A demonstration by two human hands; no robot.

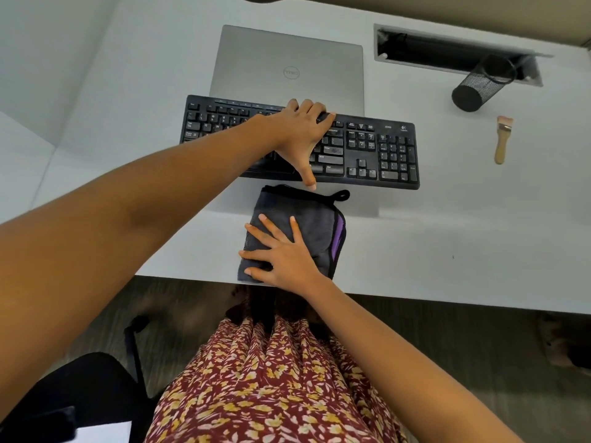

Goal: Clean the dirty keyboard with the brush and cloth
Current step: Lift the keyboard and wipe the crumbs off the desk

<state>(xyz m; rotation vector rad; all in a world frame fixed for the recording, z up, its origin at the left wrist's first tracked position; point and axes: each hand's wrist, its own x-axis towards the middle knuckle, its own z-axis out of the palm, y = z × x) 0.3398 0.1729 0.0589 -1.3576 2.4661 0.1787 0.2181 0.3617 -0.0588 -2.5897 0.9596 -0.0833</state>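
Our left hand (299, 132) grips the black plastic keyboard (383, 155); our right hand (284, 257) presses flat on the folded grey cloth (315, 219), keyboard at twelve o'clock, lying nine-to-three.

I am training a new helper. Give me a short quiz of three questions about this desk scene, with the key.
1. Which thing does the left hand grip across its width?
2. True or false: the brush lies on the desk, to the right of the keyboard, untouched.
3. The right hand rests flat on the: A) brush B) cloth C) keyboard.

Key: 1 keyboard; 2 true; 3 B.
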